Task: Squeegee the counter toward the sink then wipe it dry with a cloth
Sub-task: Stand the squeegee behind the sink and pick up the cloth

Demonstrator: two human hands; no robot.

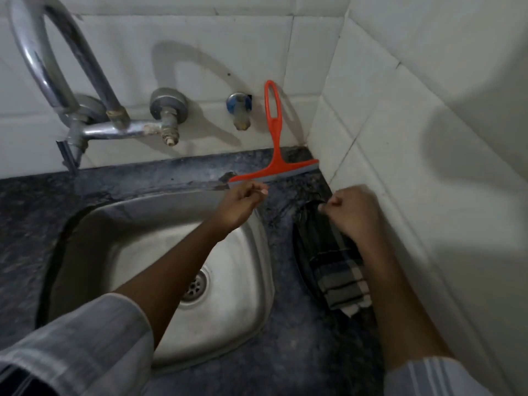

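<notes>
An orange squeegee (273, 130) stands in the far right corner. Its handle leans on the white wall tiles and its grey blade rests on the dark stone counter (300, 347). My left hand (240, 204) reaches over the steel sink (228, 281), fingers curled with nothing in them, just in front of the blade's left end. My right hand (354, 212) is closed over the far end of a dark checked cloth (337, 270), which lies along the counter beside the right wall. The hand is blurred, so its grip is hard to read.
A curved chrome tap (51, 72) with two valves hangs on the back wall above the sink, and a small blue-capped tap (239, 110) sits beside the squeegee handle. The tiled right wall closes in the narrow counter strip. The sink drain (195, 284) lies under my left forearm.
</notes>
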